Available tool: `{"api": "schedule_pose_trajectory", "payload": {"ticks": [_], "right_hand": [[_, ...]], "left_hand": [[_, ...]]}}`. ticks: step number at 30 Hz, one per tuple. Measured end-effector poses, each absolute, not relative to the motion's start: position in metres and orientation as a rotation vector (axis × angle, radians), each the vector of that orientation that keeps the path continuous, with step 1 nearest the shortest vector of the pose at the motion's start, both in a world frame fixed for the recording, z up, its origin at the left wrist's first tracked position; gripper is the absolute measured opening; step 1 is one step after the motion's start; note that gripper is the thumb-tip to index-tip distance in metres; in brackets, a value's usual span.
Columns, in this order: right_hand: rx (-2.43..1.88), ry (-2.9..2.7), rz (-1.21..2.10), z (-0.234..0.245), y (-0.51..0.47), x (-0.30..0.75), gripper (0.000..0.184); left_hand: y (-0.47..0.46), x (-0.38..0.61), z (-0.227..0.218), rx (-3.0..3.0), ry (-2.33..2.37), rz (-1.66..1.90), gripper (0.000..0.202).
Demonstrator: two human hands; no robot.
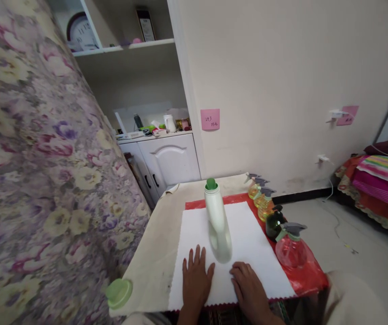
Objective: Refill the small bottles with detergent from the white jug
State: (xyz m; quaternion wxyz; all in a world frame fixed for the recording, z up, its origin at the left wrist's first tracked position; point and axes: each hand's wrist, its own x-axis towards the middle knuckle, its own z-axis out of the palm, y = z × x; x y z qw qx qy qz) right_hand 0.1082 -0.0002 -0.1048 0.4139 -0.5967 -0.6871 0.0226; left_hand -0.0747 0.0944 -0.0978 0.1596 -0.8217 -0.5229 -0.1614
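Observation:
A pale green detergent bottle with a side handle stands on the white cloth. Its darker green pouring spout shows at the uncapped neck. My left hand lies flat on the cloth, fingers spread, just left of the bottle's base. To the right of that base rests my right hand, palm down with its fingers slightly bent and nothing visible in it. Neither hand touches the bottle. A light green cap sits at the table's near left corner.
Several spray bottles line the table's right side on red plastic; a pink one is nearest. A floral curtain hangs at left. Behind stand a white cabinet and a wall; a bed is at right.

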Motion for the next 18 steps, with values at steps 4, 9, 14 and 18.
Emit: {"api": "schedule_pose_trajectory", "payload": {"ticks": [4, 9, 14, 18], "right_hand": [[-1.494, -1.732, 0.053, -0.1072, 0.0004, 0.1082, 0.026], [-1.495, -1.742, 0.058, -0.11, 0.0013, 0.1078, 0.027], [-1.49, -1.744, 0.057, -0.1103, 0.0003, 0.1075, 0.027], [-1.494, -1.734, 0.054, -0.108, 0.0007, 0.1076, 0.026]], "left_hand": [[0.0946, -0.0764, -0.0999, -2.327, -1.475, -0.476, 0.054], [0.0953, -0.0779, -0.1009, -2.332, -1.471, -0.481, 0.053], [0.0944, -0.0773, -0.0985, -2.338, -1.503, -0.484, 0.055], [0.094, -0.077, -0.0986, -2.338, -1.507, -0.486, 0.055]]}}
